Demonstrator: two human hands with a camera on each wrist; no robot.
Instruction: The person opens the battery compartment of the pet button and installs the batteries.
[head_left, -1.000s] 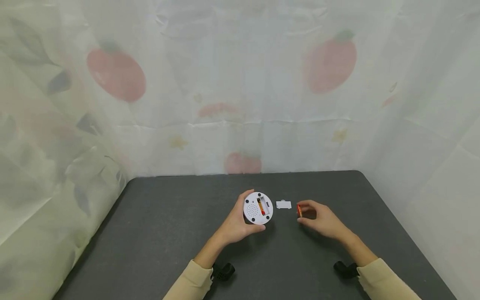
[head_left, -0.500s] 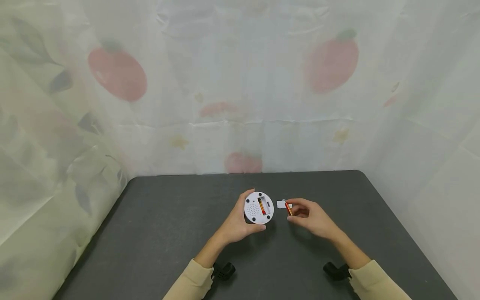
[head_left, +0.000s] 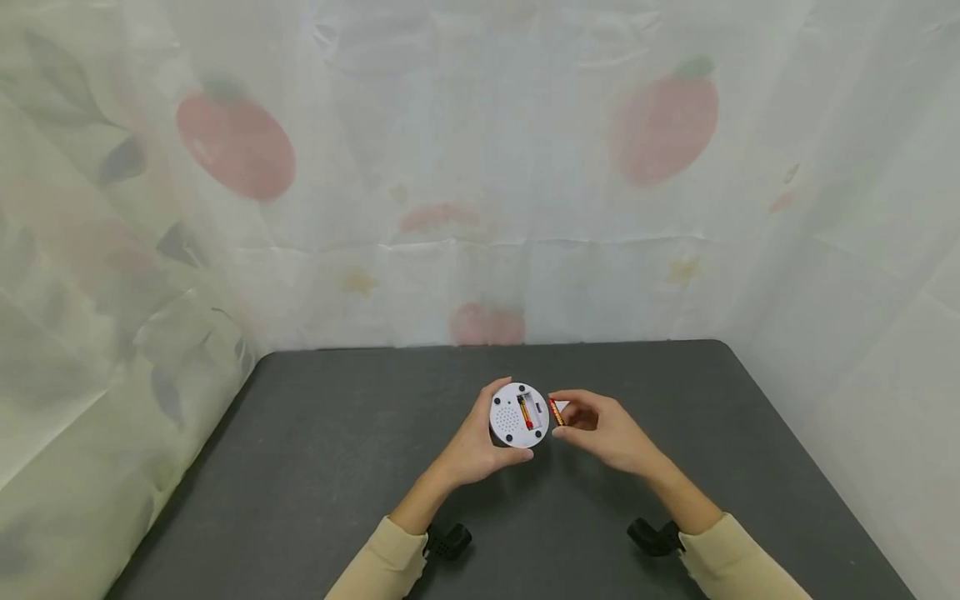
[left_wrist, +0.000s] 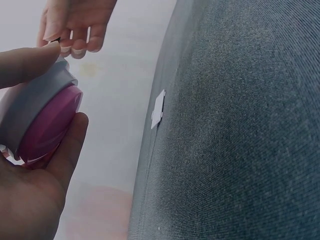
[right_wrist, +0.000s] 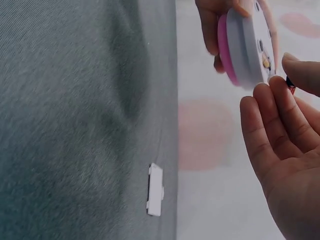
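Note:
A round white device (head_left: 506, 422) with an open battery compartment is gripped at its rim by my left hand (head_left: 474, 446), above the table. One battery (head_left: 525, 412) lies in the compartment, with a bare slot to its right. Between thumb and fingertips my right hand (head_left: 607, 429) pinches a second red and yellow battery (head_left: 557, 412), just right of the device and apart from it. The left wrist view shows the device's pink far side (left_wrist: 52, 125). In the right wrist view the pinched battery is mostly hidden by the fingers.
The white battery cover (right_wrist: 155, 190) lies on the dark grey table (head_left: 337, 467), below and beyond the right hand. A pale curtain (head_left: 360, 167) with fruit prints hangs behind the table and along both sides. A black wrist camera (head_left: 450, 542) sits at each sleeve.
My right hand has moved left with the battery, from beyond the cover to beside the device, and now hides most of the cover in the head view. The left hand has barely moved.

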